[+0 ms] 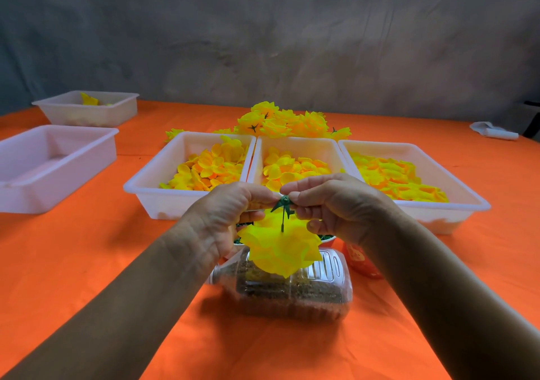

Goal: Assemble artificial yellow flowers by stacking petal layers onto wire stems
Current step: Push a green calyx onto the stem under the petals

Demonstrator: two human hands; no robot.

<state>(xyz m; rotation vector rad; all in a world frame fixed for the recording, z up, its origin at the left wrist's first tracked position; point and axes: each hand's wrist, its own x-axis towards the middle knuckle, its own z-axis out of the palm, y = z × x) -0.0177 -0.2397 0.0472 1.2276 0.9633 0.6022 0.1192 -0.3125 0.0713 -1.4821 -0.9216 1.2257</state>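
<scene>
I can read no writing; the red packet (361,260) at lower right center is blurred. At frame center my left grip (233,219) and right grip (330,207) both pinch the green calyx (283,203) of a flower (280,245) hanging head-down, its bright yellow ruffled petals over a clear bottle (292,289) lying on the orange desk (87,248). Behind, 3 white trays (152,194) hold loose yellow petals.

I can read no text, label, brand or number anywhere here. The only thing close to a sign is a yellow marking on the red packet (361,260) lying on my surface just right of the clear bottle (292,286), near the front edge; it is too blurred and too far hidden behind my right wrist to make out.
</scene>
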